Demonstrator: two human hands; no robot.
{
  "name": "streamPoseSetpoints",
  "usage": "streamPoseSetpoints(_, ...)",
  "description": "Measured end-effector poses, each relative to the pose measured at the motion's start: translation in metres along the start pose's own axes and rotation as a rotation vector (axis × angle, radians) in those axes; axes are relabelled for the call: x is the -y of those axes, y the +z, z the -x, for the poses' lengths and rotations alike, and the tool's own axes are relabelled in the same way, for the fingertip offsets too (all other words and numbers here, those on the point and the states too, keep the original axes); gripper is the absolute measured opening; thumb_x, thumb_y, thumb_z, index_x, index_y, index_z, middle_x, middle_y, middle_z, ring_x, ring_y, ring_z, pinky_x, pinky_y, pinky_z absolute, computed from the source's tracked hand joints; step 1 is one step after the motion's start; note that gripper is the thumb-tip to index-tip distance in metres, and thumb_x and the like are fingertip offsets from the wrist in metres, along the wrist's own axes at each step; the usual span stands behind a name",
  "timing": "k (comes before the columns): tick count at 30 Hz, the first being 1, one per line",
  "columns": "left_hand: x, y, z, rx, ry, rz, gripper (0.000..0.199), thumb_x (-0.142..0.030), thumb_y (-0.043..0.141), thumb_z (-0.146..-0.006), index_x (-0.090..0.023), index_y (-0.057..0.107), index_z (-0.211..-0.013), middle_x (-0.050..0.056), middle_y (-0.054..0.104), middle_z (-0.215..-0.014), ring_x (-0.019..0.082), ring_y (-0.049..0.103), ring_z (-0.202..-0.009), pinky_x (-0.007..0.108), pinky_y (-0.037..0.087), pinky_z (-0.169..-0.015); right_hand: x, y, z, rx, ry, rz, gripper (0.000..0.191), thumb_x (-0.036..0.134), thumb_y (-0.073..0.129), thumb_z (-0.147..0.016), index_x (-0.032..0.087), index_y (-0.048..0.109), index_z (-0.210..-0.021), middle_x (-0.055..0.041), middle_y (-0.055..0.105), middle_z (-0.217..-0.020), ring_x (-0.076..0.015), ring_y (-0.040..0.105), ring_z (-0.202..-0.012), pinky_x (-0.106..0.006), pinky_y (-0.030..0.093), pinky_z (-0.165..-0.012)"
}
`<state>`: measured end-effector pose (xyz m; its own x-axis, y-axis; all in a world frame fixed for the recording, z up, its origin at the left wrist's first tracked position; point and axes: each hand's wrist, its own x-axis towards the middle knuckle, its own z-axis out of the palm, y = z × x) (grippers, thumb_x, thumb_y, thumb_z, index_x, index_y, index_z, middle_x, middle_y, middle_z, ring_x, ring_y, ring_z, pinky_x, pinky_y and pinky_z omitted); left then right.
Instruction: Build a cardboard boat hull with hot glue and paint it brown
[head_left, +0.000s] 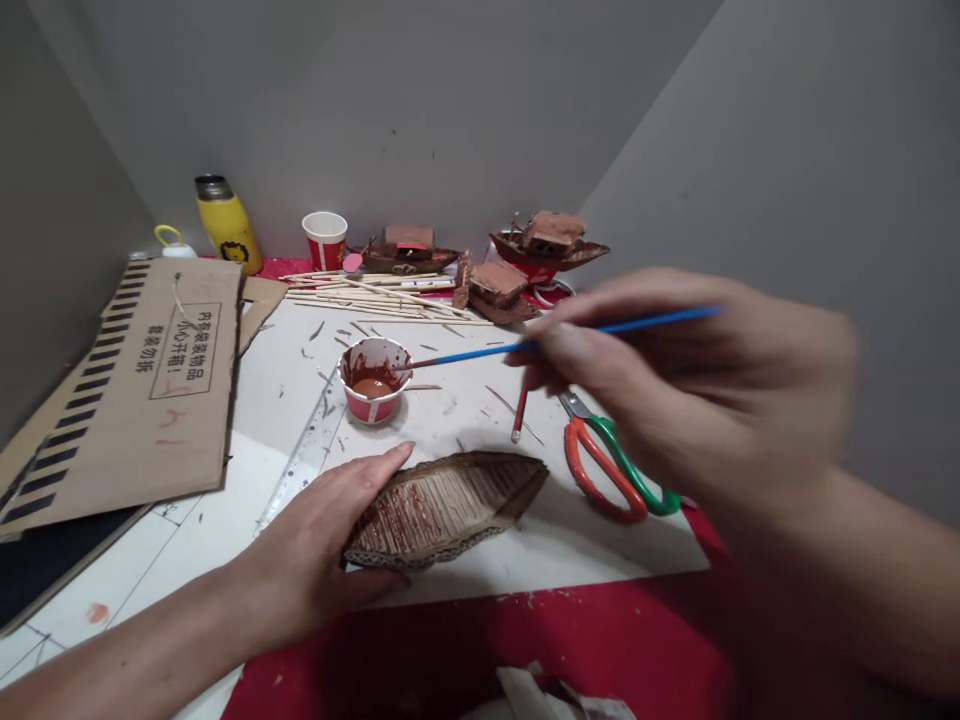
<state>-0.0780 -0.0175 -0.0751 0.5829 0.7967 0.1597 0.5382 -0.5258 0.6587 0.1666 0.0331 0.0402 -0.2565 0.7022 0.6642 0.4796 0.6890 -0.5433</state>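
My left hand (330,520) grips the left end of a small cardboard boat (457,500), its ridged inside partly smeared with reddish-brown paint. Between the fingers of my right hand (675,370) is a thin blue paintbrush (480,352), held nearly level. The brush's tip reaches the rim of a paper cup (375,408) with brown paint inside and on its walls. Below the right hand lie scissors (604,480) with orange and green handles, and a red-and-black pencil (519,412) partly hidden by the fingers.
Brown model boats (551,238) and another paper cup (325,242) stand at the back behind thin wooden sticks (367,297). A yellow bottle (227,228) is at the back left, with cardboard sheets (150,400) in front. A clear ruler (300,450) lies beside the paint cup.
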Motion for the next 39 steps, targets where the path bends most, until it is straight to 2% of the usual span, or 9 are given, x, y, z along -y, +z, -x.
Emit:
streamPoseSetpoints(2, 0.000, 0.001, 0.000, 0.005, 0.012, -0.004, 0.100, -0.019, 0.074, -0.072, -0.032, 0.014, -0.151, 0.010, 0.046, -0.147, 0.028, 0.048, -0.130, 0.045, 0.044, -0.106, -0.011, 0.016, -0.017, 0.148, -0.069, 0.062, 0.007, 0.022, 0.062, -0.089, 0.019, 0.068, -0.086, 0.0016, 0.069, -0.071, -0.0098, 0.061, -0.057, -0.023, 0.049, -0.053)
streamPoseSetpoints(5, 0.001, 0.003, -0.001, 0.004, 0.018, -0.004, 0.099, -0.020, 0.073, -0.074, -0.034, 0.011, -0.150, 0.008, 0.046, -0.147, 0.027, 0.049, -0.129, 0.045, 0.043, -0.107, -0.021, 0.040, -0.033, 0.319, -0.176, 0.116, 0.008, 0.014, 0.063, -0.086, 0.015, 0.070, -0.083, 0.0001, 0.070, -0.070, -0.0107, 0.061, -0.060, -0.023, 0.046, -0.058)
streamPoseSetpoints(9, 0.001, 0.004, -0.002, 0.005, 0.014, -0.001, 0.099, -0.019, 0.072, -0.074, -0.035, 0.010, -0.150, 0.007, 0.047, -0.146, 0.027, 0.047, -0.130, 0.045, 0.043, -0.107, -0.024, 0.060, -0.040, 0.491, -0.152, 0.112, 0.011, 0.009, 0.062, -0.085, 0.013, 0.072, -0.088, -0.0016, 0.073, -0.074, -0.0118, 0.064, -0.063, -0.022, 0.045, -0.060)
streamPoseSetpoints(11, 0.000, 0.004, -0.002, -0.005, 0.016, 0.000, 0.099, -0.018, 0.072, -0.072, -0.034, 0.011, -0.149, 0.007, 0.047, -0.146, 0.027, 0.048, -0.130, 0.045, 0.043, -0.106, -0.024, 0.061, -0.039, 0.508, -0.149, 0.082, 0.013, 0.008, 0.061, -0.085, 0.013, 0.073, -0.089, -0.0020, 0.074, -0.076, -0.0119, 0.065, -0.066, -0.022, 0.046, -0.061)
streamPoseSetpoints(18, -0.001, 0.003, -0.002, -0.079, 0.020, 0.008, 0.096, -0.018, 0.071, -0.073, -0.033, 0.015, -0.149, 0.009, 0.049, -0.144, 0.026, 0.051, -0.126, 0.045, 0.045, -0.104, -0.023, 0.038, -0.031, 0.259, -0.135, 0.102, 0.008, 0.014, 0.063, -0.086, 0.016, 0.070, -0.083, 0.0013, 0.070, -0.070, -0.0094, 0.059, -0.057, -0.022, 0.045, -0.058)
streamPoseSetpoints(24, 0.002, 0.003, 0.000, -0.095, -0.016, -0.012, 0.098, -0.019, 0.074, -0.071, -0.033, 0.016, -0.149, 0.009, 0.050, -0.142, 0.026, 0.053, -0.124, 0.044, 0.046, -0.103, -0.034, 0.034, -0.010, 0.135, -0.003, 0.001, 0.005, 0.016, 0.064, -0.085, 0.017, 0.069, -0.084, 0.0015, 0.070, -0.069, -0.0084, 0.057, -0.053, -0.021, 0.045, -0.050)
streamPoseSetpoints(31, 0.004, 0.000, -0.001, -0.108, -0.029, -0.039, 0.097, -0.020, 0.073, -0.073, -0.033, 0.016, -0.150, 0.008, 0.050, -0.142, 0.026, 0.053, -0.124, 0.043, 0.046, -0.102, -0.049, 0.034, 0.006, -0.074, 0.213, -0.294, 0.005, 0.017, 0.066, -0.085, 0.020, 0.070, -0.084, 0.0024, 0.069, -0.066, -0.0091, 0.059, -0.051, -0.021, 0.049, -0.047)
streamPoseSetpoints(36, 0.003, -0.002, -0.002, -0.134, -0.036, -0.048, 0.096, -0.020, 0.073, -0.073, -0.032, 0.016, -0.150, 0.008, 0.053, -0.138, 0.025, 0.056, -0.120, 0.041, 0.047, -0.101, -0.041, 0.012, 0.027, -0.266, 0.280, -0.435, 0.003, 0.020, 0.072, -0.082, 0.023, 0.074, -0.082, 0.0012, 0.072, -0.070, -0.0120, 0.063, -0.054, -0.024, 0.052, -0.047)
streamPoseSetpoints(39, 0.004, 0.000, -0.002, -0.156, -0.008, -0.072, 0.096, -0.019, 0.072, -0.073, -0.031, 0.016, -0.150, 0.008, 0.052, -0.139, 0.025, 0.054, -0.121, 0.041, 0.046, -0.103, -0.034, -0.005, 0.053, -0.300, 0.409, -0.393, 0.001, 0.023, 0.074, -0.080, 0.023, 0.075, -0.081, 0.0002, 0.071, -0.066, -0.0122, 0.062, -0.049, -0.024, 0.051, -0.044)
